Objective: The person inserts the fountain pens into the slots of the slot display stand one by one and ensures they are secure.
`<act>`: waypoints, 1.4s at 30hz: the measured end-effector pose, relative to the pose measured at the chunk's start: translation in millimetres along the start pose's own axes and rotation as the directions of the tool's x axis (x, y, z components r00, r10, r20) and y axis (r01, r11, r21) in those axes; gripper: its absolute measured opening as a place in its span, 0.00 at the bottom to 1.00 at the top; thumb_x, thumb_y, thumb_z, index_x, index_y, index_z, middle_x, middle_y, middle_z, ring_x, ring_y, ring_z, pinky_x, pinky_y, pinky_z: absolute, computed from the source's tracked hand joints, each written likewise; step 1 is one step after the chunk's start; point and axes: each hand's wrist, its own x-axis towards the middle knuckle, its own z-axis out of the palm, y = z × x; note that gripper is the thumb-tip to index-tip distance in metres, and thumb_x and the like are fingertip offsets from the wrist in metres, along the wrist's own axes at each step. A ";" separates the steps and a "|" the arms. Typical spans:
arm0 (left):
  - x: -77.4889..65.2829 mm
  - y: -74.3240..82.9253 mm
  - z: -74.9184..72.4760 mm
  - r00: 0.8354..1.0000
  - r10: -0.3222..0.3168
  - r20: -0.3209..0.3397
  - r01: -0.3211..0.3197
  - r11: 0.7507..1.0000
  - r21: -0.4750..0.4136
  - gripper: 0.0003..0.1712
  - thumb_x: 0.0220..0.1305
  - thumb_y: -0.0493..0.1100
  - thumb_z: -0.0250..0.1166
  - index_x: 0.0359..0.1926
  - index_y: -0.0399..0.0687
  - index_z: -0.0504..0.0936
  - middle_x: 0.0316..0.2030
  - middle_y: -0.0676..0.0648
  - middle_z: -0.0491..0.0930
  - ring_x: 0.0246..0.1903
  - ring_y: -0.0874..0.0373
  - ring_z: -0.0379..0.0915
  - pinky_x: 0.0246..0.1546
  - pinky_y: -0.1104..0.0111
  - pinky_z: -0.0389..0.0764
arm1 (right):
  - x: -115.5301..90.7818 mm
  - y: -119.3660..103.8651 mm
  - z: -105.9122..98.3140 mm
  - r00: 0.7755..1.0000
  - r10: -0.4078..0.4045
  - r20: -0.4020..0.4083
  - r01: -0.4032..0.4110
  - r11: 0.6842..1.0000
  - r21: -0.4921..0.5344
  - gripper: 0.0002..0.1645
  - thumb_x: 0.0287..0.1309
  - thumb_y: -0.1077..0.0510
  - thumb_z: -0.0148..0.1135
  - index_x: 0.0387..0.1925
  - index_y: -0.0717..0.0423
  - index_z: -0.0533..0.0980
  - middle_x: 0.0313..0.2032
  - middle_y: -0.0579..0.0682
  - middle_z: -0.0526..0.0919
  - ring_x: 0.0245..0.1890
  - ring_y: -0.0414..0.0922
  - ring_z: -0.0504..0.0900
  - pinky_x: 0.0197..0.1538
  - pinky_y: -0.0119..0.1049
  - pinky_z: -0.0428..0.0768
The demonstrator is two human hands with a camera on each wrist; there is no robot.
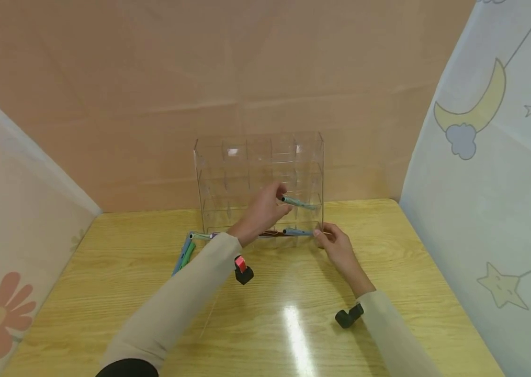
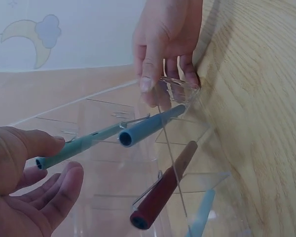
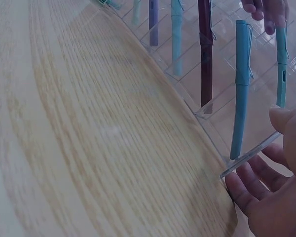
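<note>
A clear acrylic rack (image 1: 323,180) with several rows of compartments stands upright near the back of the table. My left hand (image 1: 263,209) reaches to its right part and holds a green pen (image 2: 84,147) by its capped end, thumb on one side and a finger on the other. The pen's far end points into a compartment above the bottom row. My right hand (image 1: 339,250) grips the rack's lower right corner, thumb in front and fingers behind. Along the bottom row lie a blue pen (image 3: 241,79), a dark red pen (image 3: 205,59), a light teal pen (image 3: 176,39) and a purple pen (image 3: 153,24).
Left of the rack, another blue pen (image 1: 182,255) and a bright green pen (image 1: 189,252) lie on the wooden table (image 1: 303,314), partly behind my left sleeve. A brown-orange sheet (image 1: 152,104) hangs behind, and patterned white panels (image 1: 505,183) flank both sides.
</note>
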 end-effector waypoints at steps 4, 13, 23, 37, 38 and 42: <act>-14.3 -1.6 -13.2 1.000 -0.006 -0.008 0.006 1.000 -0.021 0.26 0.75 0.44 0.68 0.67 0.44 0.73 0.61 0.41 0.78 0.51 0.49 0.80 0.49 0.58 0.86 | 0.6 -0.1 0.0 1.000 -0.001 -0.004 0.001 1.000 -0.009 0.40 0.79 0.39 0.57 0.76 0.64 0.65 0.71 0.63 0.74 0.70 0.60 0.76 0.64 0.46 0.85; -60.3 -12.8 -45.4 0.995 -0.014 -0.095 0.006 0.996 -0.086 0.23 0.74 0.44 0.70 0.64 0.48 0.75 0.58 0.45 0.79 0.41 0.53 0.82 0.36 0.64 0.84 | 3.9 0.8 -0.4 1.000 -0.015 -0.007 0.014 1.000 -0.017 0.40 0.79 0.39 0.57 0.75 0.63 0.67 0.71 0.63 0.74 0.70 0.61 0.76 0.64 0.49 0.85; -135.5 -33.0 -63.3 0.982 -0.121 -0.146 0.088 0.973 -0.211 0.21 0.72 0.46 0.72 0.62 0.53 0.77 0.57 0.45 0.83 0.41 0.55 0.86 0.38 0.68 0.85 | 4.9 -1.0 0.5 1.000 -0.008 -0.005 0.008 1.000 -0.017 0.39 0.79 0.40 0.57 0.75 0.63 0.66 0.71 0.64 0.74 0.70 0.61 0.77 0.64 0.49 0.84; -181.7 -69.2 -103.7 0.929 -0.203 -0.310 0.144 0.969 -0.203 0.25 0.75 0.49 0.69 0.65 0.47 0.74 0.57 0.41 0.83 0.34 0.67 0.85 0.38 0.72 0.86 | 3.8 -3.9 -2.9 1.000 0.005 -0.016 -0.006 0.999 -0.033 0.39 0.79 0.39 0.56 0.76 0.61 0.66 0.71 0.63 0.74 0.70 0.61 0.77 0.65 0.52 0.83; -184.1 -74.9 -105.9 0.924 -0.208 -0.322 0.154 0.971 -0.185 0.25 0.75 0.49 0.69 0.65 0.46 0.74 0.57 0.41 0.82 0.34 0.68 0.85 0.37 0.73 0.86 | 3.8 -4.2 -3.3 1.000 0.008 -0.014 -0.008 1.000 -0.029 0.39 0.80 0.39 0.56 0.76 0.61 0.66 0.72 0.63 0.73 0.70 0.61 0.76 0.65 0.52 0.83; -188.8 -100.4 -111.6 0.908 -0.243 -0.342 0.209 0.969 -0.134 0.26 0.76 0.49 0.68 0.65 0.43 0.73 0.57 0.38 0.82 0.33 0.70 0.85 0.35 0.74 0.85 | 4.9 -3.7 -2.7 1.000 0.016 0.004 -0.016 1.000 -0.012 0.40 0.80 0.40 0.56 0.77 0.62 0.64 0.73 0.63 0.71 0.72 0.60 0.75 0.66 0.50 0.83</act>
